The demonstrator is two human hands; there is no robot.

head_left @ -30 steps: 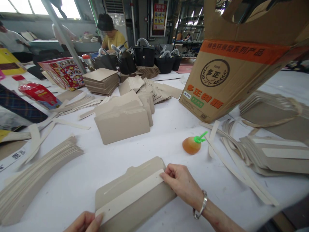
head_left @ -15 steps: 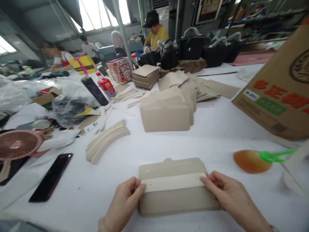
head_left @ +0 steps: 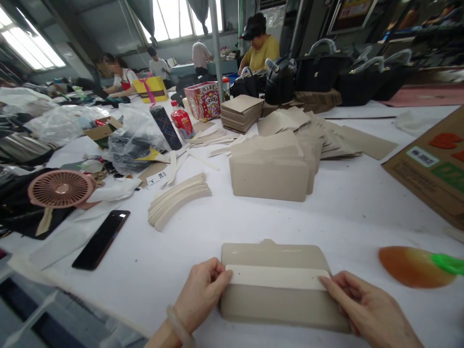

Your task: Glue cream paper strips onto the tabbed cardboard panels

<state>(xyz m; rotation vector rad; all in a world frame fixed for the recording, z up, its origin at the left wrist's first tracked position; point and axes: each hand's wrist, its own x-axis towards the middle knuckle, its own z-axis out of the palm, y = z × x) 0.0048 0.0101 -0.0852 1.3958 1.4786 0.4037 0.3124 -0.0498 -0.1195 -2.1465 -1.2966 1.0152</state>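
Left hand (head_left: 201,295): fingers curled, tips pinching the left end of a pale strip (head_left: 277,277). Right hand (head_left: 366,309): fingers bent, tips pressed on the strip's right end; wrist cut off by the lower frame edge.

Strip: off-white, flat, narrow, matte, laid lengthwise across a card piece (head_left: 275,285).

Card piece: grey-beige board, smooth, rounded corners, small tab at the top edge; lies flat on the bench (head_left: 362,212), lower centre of the frame, between both hands.

Bench: white cover, faintly specked.

Stack of matching card pieces (head_left: 270,174): centre of frame, squared pile, same grey-beige.

Curved strips (head_left: 179,198): fanned pile, left of centre, cream.

Phone (head_left: 101,239): black, glossy, lower left.

Fan (head_left: 61,188): pink, round, ribbed grille, left edge.

Orange object (head_left: 411,266) with green stem (head_left: 449,263): lower right, blurred, shape hard to make out.

Carton (head_left: 431,169): brown, printed labels, right edge, mostly cut off.

Black bags (head_left: 319,72): upper right, partly hidden by one another.

Person in yellow (head_left: 263,46): upper centre, seated behind the bags.
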